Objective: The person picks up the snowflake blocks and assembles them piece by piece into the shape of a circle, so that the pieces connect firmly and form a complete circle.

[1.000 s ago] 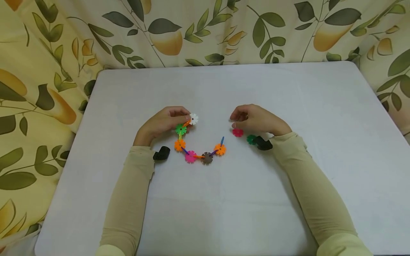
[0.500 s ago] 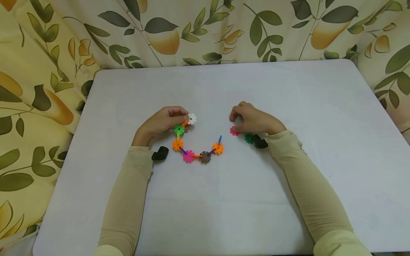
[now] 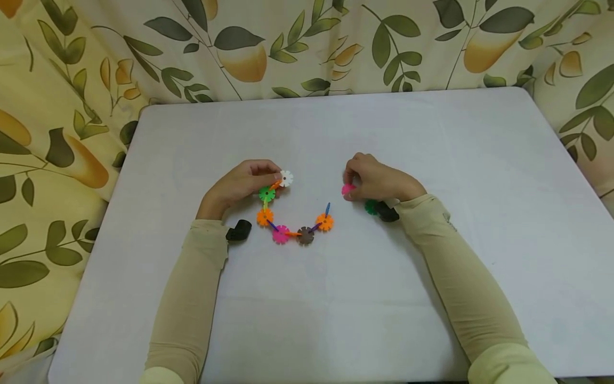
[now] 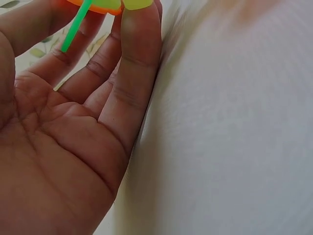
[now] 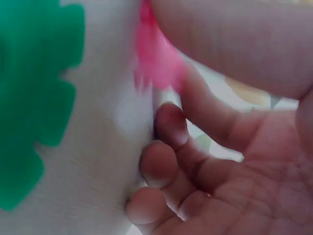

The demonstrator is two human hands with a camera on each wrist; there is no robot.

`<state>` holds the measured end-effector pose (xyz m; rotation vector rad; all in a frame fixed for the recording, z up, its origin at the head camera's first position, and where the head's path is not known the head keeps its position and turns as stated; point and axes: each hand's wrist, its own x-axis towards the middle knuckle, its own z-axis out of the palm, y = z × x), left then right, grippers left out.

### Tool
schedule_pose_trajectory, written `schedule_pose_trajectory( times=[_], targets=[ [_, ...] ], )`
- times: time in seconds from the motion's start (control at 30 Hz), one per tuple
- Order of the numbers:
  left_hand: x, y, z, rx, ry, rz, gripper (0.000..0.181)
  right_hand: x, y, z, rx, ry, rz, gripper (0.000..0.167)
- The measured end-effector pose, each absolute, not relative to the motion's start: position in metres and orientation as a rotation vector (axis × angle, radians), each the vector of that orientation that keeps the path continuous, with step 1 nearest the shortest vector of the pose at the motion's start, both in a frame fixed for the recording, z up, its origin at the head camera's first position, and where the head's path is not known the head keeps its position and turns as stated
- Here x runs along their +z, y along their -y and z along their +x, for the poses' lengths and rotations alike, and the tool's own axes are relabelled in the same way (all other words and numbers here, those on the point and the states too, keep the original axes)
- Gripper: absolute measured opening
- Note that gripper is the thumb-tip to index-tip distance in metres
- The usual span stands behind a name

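A chain of notched plastic discs curves across the table, with a white disc (image 3: pixel 286 178), a green disc (image 3: pixel 267 193), an orange disc (image 3: pixel 265 217), a pink disc (image 3: pixel 281 234) and a brown disc (image 3: pixel 305 236) among its links. My left hand (image 3: pixel 244 181) pinches the chain's upper end near the white disc; in the left wrist view, green and orange pieces show at the fingertips. To the right, my right hand (image 3: pixel 379 178) pinches a loose pink disc (image 5: pixel 159 58) between thumb and forefinger. A dark green disc (image 3: pixel 371 207) lies below that hand, partly behind the black wrist camera.
A white cloth covers the table (image 3: pixel 412 298). Black wrist cameras, one of them the left camera (image 3: pixel 239 230), sit by both wrists close to the surface. A leaf-patterned curtain (image 3: pixel 297 48) hangs along the table's back and left edges.
My right hand has moved down onto the loose pink disc, taken hold of it and shifted it slightly up and left. My left hand keeps its grip on the chain.
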<state>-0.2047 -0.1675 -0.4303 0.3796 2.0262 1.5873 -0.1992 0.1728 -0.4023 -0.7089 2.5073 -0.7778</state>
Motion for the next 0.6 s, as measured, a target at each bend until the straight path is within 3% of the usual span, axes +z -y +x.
schedule_pose_trajectory(
  times=[0.23,0.6],
  targets=[
    [-0.432,0.162,-0.204,1.6,-1.989,0.419,0.015,-0.403,-0.171,-0.2,-0.819,-2.611,-0.611,0.023],
    [-0.428,0.149,-0.201,1.621,-2.019,0.438,0.016,-0.399,-0.158,-0.197,-1.065,-2.639,-0.64,0.001]
  ],
)
